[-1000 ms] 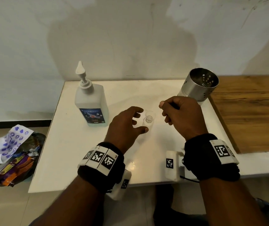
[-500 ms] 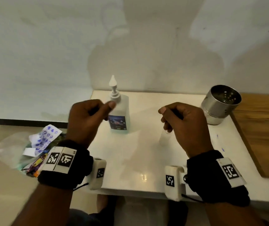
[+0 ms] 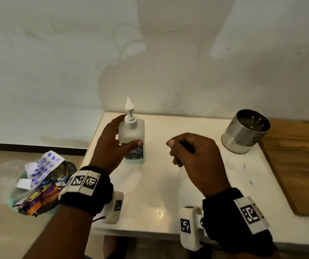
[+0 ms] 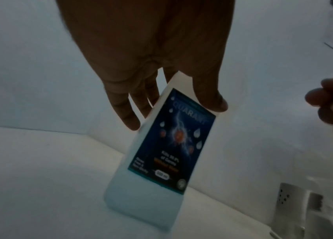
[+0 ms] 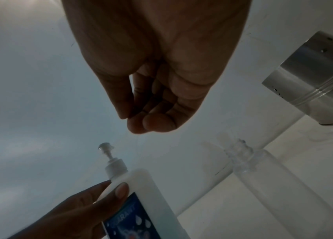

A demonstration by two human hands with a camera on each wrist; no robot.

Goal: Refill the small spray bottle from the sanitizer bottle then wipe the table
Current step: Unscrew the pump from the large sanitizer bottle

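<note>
The white sanitizer pump bottle stands at the back of the white table. My left hand grips its upper body, thumb on the front above the blue label and fingers behind. The right hand hovers over the table's middle, with its fingers curled round a small dark piece that looks like the spray cap. In the right wrist view the small clear spray bottle stands uncapped on the table, below my right hand. The head view hides it behind that hand.
A perforated steel cup stands at the table's back right corner. A wooden surface adjoins the table on the right. On the floor at the left lies a plastic bag of wrappers. A wall runs right behind the table.
My left hand left the small spray bottle, swung left and back, and took hold of the sanitizer bottle. The right hand stayed curled over the small bottle.
</note>
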